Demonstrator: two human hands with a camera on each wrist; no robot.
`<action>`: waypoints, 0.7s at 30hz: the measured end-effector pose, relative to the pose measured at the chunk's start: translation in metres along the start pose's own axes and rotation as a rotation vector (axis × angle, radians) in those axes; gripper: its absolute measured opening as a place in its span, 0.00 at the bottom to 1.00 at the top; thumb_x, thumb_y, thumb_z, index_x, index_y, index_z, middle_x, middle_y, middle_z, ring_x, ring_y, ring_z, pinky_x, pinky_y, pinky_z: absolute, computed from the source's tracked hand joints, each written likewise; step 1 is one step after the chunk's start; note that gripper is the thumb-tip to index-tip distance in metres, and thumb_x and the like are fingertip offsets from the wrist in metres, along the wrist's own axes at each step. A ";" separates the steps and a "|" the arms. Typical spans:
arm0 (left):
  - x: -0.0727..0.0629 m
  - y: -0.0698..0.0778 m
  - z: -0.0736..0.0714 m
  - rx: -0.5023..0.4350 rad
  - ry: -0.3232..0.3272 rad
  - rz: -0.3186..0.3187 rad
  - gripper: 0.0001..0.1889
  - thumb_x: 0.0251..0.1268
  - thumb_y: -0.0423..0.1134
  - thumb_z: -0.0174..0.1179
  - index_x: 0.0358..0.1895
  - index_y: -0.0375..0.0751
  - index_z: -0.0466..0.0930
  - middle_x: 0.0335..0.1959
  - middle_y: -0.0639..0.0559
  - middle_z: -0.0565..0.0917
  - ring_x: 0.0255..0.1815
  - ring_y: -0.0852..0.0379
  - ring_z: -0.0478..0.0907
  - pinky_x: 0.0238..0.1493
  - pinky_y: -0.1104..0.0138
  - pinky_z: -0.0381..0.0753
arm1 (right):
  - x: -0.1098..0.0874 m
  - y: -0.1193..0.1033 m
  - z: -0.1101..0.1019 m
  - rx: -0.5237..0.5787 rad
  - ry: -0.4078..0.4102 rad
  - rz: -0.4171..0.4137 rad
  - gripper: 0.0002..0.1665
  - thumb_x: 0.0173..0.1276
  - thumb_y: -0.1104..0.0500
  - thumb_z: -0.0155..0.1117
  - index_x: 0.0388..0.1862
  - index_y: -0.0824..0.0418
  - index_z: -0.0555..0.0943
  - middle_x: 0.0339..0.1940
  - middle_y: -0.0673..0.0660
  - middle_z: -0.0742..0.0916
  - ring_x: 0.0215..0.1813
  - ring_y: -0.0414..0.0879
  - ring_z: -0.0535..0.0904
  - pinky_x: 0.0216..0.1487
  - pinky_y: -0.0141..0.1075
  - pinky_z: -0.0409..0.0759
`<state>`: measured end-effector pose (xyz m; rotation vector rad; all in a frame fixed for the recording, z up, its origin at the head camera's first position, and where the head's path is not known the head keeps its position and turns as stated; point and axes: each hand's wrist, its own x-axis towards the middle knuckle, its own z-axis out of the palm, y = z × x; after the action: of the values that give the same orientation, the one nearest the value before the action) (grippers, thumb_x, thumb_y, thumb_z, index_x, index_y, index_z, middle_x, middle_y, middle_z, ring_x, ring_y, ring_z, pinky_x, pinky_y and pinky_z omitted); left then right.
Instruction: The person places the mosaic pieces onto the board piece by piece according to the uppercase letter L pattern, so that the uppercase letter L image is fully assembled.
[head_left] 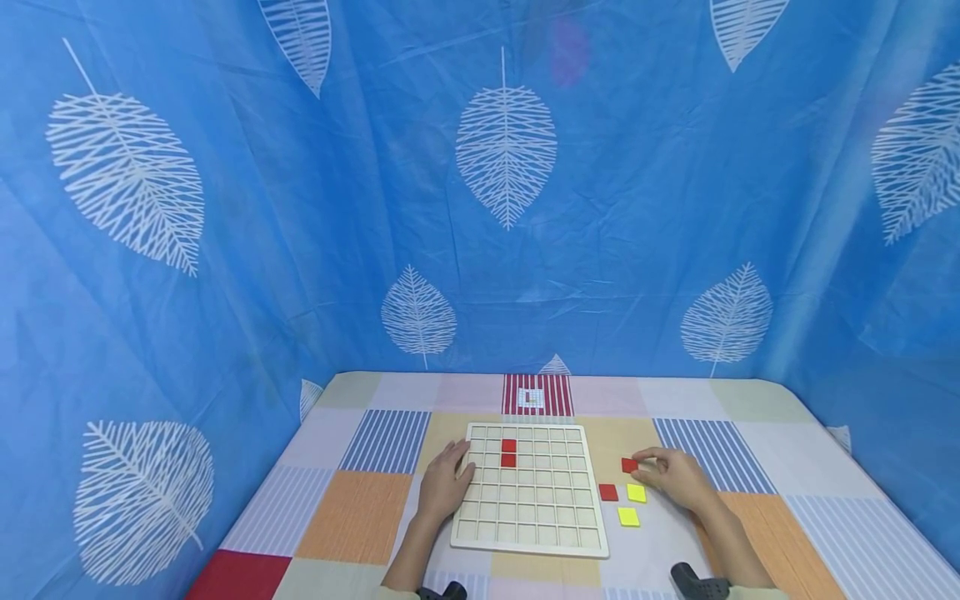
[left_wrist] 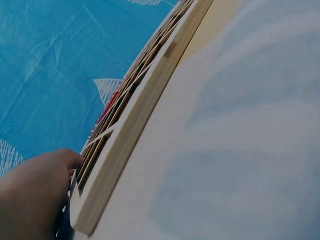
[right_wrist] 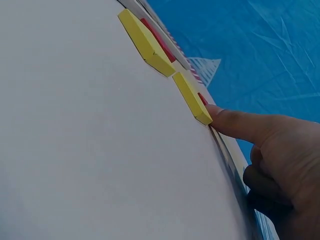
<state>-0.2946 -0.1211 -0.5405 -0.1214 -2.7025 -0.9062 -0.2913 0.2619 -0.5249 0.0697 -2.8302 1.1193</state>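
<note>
A pale wooden grid board (head_left: 534, 517) lies on the table, with two red square tiles (head_left: 508, 453) in adjoining cells near its top. My left hand (head_left: 445, 483) rests against the board's left edge; in the left wrist view its thumb is beside the corner of the frame. To the right of the board, my right hand (head_left: 675, 477) has thumb and fingertips at the edge of a red tile (head_left: 627, 465), pinching it at table level. Close by lie another red tile (head_left: 608, 492) and two yellow tiles, an upper yellow tile (head_left: 637, 493) and a lower yellow tile (head_left: 628, 517).
A small card with a coloured grid pattern (head_left: 531, 398) lies beyond the board, on a red-striped patch. The patchwork tablecloth (head_left: 352, 517) covers the table. Blue curtains with white leaves (head_left: 506, 292) hang behind and at both sides.
</note>
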 end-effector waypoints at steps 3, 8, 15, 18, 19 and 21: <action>0.000 0.000 0.000 0.001 -0.001 -0.001 0.22 0.61 0.44 0.57 0.59 0.43 0.73 0.61 0.48 0.73 0.65 0.46 0.64 0.61 0.48 0.65 | 0.000 -0.002 0.000 0.008 0.006 -0.010 0.22 0.51 0.52 0.73 0.45 0.59 0.83 0.13 0.51 0.67 0.17 0.43 0.60 0.14 0.29 0.57; 0.000 0.000 0.000 0.004 -0.001 -0.001 0.22 0.62 0.44 0.57 0.59 0.44 0.73 0.61 0.48 0.73 0.65 0.46 0.64 0.61 0.48 0.65 | 0.001 -0.010 -0.001 0.026 0.033 -0.067 0.23 0.52 0.51 0.72 0.45 0.59 0.82 0.12 0.50 0.66 0.16 0.42 0.59 0.14 0.29 0.56; 0.000 0.000 0.000 0.000 0.000 -0.002 0.22 0.62 0.44 0.57 0.60 0.43 0.73 0.61 0.49 0.73 0.65 0.47 0.64 0.62 0.49 0.64 | 0.003 -0.032 0.000 0.008 0.098 -0.175 0.20 0.51 0.53 0.73 0.43 0.57 0.83 0.11 0.48 0.64 0.15 0.41 0.57 0.11 0.29 0.55; 0.000 0.000 0.000 0.000 0.004 0.005 0.22 0.62 0.44 0.57 0.59 0.43 0.73 0.61 0.49 0.73 0.65 0.47 0.64 0.61 0.49 0.65 | 0.004 -0.043 0.001 0.017 0.104 -0.205 0.19 0.51 0.54 0.73 0.43 0.56 0.83 0.11 0.48 0.64 0.14 0.40 0.57 0.11 0.29 0.55; 0.000 0.001 0.000 -0.002 0.003 0.006 0.22 0.62 0.44 0.57 0.59 0.43 0.74 0.61 0.49 0.73 0.65 0.47 0.64 0.61 0.49 0.65 | 0.004 -0.047 0.003 0.022 0.107 -0.216 0.18 0.51 0.54 0.73 0.43 0.56 0.83 0.11 0.48 0.64 0.14 0.39 0.56 0.11 0.29 0.54; -0.001 0.001 -0.001 -0.004 0.004 0.010 0.22 0.62 0.44 0.57 0.59 0.43 0.74 0.61 0.49 0.73 0.65 0.47 0.64 0.61 0.49 0.65 | 0.005 -0.056 0.006 0.031 0.110 -0.243 0.18 0.51 0.54 0.74 0.42 0.56 0.83 0.10 0.47 0.63 0.14 0.38 0.55 0.12 0.28 0.52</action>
<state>-0.2938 -0.1209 -0.5398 -0.1336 -2.6943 -0.9083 -0.2920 0.2172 -0.4905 0.3342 -2.6217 1.0768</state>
